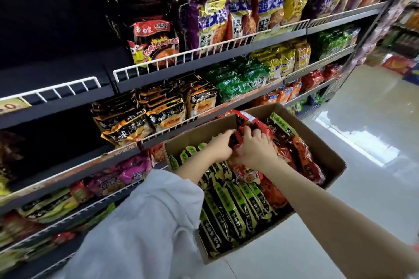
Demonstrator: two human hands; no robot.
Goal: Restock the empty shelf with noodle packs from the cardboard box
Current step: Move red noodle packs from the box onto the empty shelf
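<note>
We reach into the cardboard box (pixel 322 142) standing on the pale floor (pixel 374 120) beside the shelving. Our left hand (pixel 221 146), at the box's far wall, curls its fingers around the dark end of a red noodle pack (pixel 247 127); our right hand (pixel 257 149) grips the same pack from its near side, fingers bent over the wrapper. More red packs (pixel 306 161) lie along the box's right wall, and green-and-black packs (pixel 229 208) fill its left and near part. The empty shelf (pixel 56 68) sits upper left, behind a white wire rail (pixel 52 90).
</note>
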